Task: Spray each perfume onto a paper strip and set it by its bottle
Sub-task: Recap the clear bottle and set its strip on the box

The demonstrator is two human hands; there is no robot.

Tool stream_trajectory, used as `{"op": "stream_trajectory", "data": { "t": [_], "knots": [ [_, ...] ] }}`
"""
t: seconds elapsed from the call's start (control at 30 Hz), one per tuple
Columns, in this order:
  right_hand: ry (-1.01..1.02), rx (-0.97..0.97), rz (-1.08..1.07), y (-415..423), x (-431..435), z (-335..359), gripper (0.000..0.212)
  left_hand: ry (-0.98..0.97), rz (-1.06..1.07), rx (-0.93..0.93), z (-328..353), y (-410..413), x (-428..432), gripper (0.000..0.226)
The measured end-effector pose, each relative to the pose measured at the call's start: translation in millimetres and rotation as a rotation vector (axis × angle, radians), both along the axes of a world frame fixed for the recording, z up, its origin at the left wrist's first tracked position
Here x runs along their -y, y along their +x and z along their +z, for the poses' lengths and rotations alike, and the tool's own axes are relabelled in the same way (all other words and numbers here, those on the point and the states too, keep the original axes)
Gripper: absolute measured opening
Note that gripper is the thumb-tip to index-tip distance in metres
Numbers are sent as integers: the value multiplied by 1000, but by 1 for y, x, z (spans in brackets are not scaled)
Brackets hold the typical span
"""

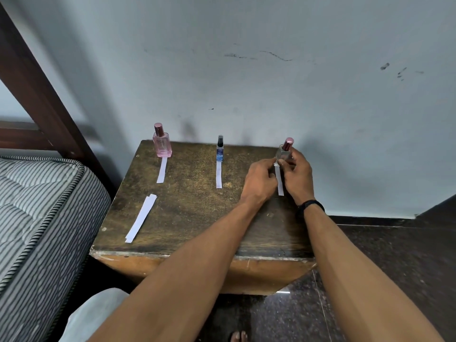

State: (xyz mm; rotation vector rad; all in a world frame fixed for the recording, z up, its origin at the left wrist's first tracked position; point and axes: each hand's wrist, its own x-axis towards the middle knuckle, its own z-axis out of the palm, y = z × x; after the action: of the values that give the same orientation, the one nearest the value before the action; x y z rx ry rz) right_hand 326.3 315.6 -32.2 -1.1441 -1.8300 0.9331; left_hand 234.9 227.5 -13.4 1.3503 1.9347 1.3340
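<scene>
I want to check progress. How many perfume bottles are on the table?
3, along the back edge: pink bottle at left, blue bottle in the middle, clear bottle at right, held by the right hand.

No text can be read with certainty. Faint dark lettering is seen on the front of the pink perfume bottle (162, 143), but it is too blurred to be made out. A patterned blue label is carried by the small black-capped bottle (219, 151); no words on it can be told.
</scene>
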Motion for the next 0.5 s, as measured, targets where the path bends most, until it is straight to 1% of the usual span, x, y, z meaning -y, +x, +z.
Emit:
{"op": "stream_trajectory", "data": {
  "t": [0.37, 0.5],
  "knots": [
    [2, 82, -9, -2, 2, 2, 39, -46, -10, -67, -2, 0, -3, 41],
    [26, 94, -11, -2, 3, 3, 36, -40, -13, -70, -2, 0, -3, 43]
  ]
}}
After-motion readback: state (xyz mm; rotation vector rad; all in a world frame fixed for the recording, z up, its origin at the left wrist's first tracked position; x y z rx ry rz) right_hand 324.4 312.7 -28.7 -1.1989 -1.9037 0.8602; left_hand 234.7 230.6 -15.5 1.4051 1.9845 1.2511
